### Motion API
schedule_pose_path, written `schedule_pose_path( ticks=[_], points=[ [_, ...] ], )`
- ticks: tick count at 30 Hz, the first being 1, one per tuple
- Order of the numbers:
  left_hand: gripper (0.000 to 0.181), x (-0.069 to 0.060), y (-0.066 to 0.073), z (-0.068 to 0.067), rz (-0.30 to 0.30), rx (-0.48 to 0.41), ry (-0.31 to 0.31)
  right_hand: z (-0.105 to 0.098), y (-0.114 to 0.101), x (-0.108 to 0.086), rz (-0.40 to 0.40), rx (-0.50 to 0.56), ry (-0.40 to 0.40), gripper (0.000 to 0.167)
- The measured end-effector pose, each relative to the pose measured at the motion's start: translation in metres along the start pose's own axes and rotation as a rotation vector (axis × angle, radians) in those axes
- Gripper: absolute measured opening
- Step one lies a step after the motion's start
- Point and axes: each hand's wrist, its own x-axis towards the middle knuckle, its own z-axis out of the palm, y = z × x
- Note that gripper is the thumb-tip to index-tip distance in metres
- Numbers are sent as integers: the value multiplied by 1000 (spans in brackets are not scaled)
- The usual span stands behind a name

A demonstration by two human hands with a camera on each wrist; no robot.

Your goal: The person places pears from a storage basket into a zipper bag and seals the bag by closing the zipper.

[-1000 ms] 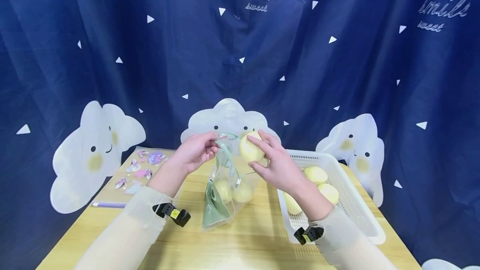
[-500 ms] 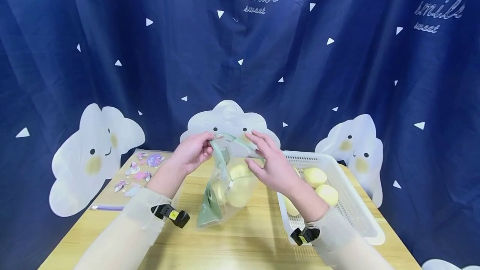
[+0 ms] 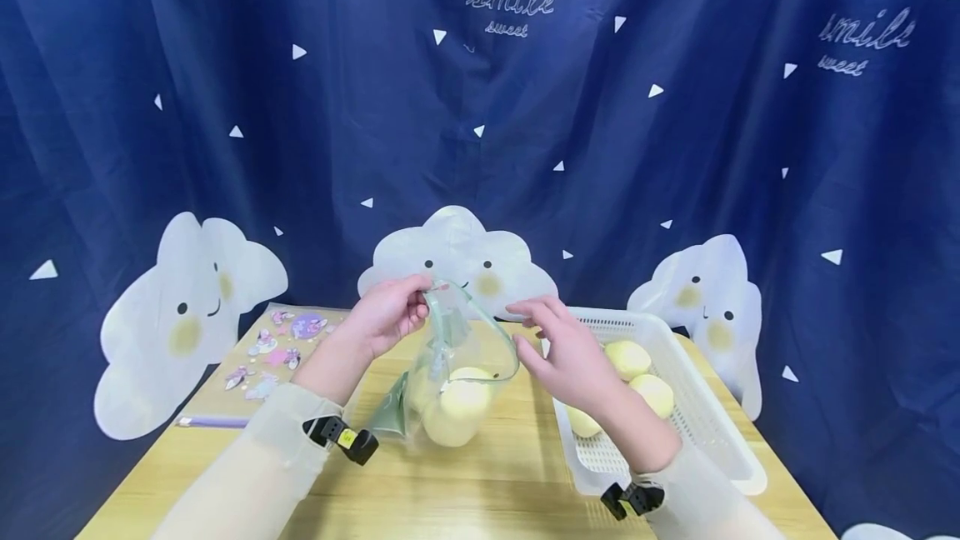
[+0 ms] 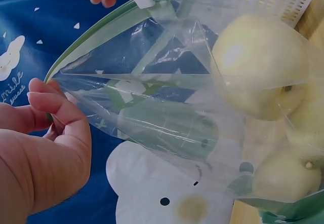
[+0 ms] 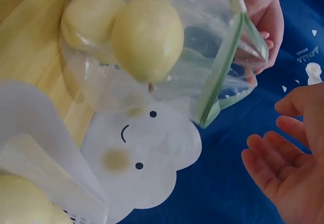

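My left hand (image 3: 390, 317) pinches the rim of a clear zip bag (image 4: 167, 117) with a green slider edge, holding it up above the table. Several pale yellow pears (image 3: 456, 411) lie in the lower part of the bag, showing through the plastic. The bag's mouth gapes toward the right. Beside that mouth my right hand (image 3: 566, 352) hovers with loosely bent fingers and nothing in them. In the right wrist view, the right hand (image 5: 288, 158) is apart from the bag's green edge (image 5: 223, 67).
To the right, a white plastic basket (image 3: 723, 432) holds several more pears (image 3: 628, 359). A flat bag with cartoon prints and a purple slider (image 3: 273, 352) lies at the left of the wooden table (image 3: 480, 498). Behind hangs a dark blue curtain (image 3: 420, 123) with clouds.
The right hand let a pear go into the bag and has drawn back a little to the right. The pear has dropped to the bottom, and the bag's mouth has swung wider.
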Motion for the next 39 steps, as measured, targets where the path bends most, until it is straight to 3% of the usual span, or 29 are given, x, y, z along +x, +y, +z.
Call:
schedule_pose_path(
  ticks=[9, 16, 23, 32, 39],
  points=[
    [18, 1, -3, 3, -1, -16, 1, 11, -9, -7, -4, -3, -60, 7],
    [25, 0, -4, 3, 10, -26, -21, 21, -12, -10, 17, -20, -170, 16],
    [21, 0, -4, 4, 8, -30, -23, 36, -15, -14, 9, -60, -241, 28],
    [19, 1, -3, 5, 9, -43, -37, 47, -18, -13, 35, -150, -194, 33],
    [26, 1, 2, 5, 19, -23, -36, 37, -10, -5, 104, -185, -166, 24]
  ],
)
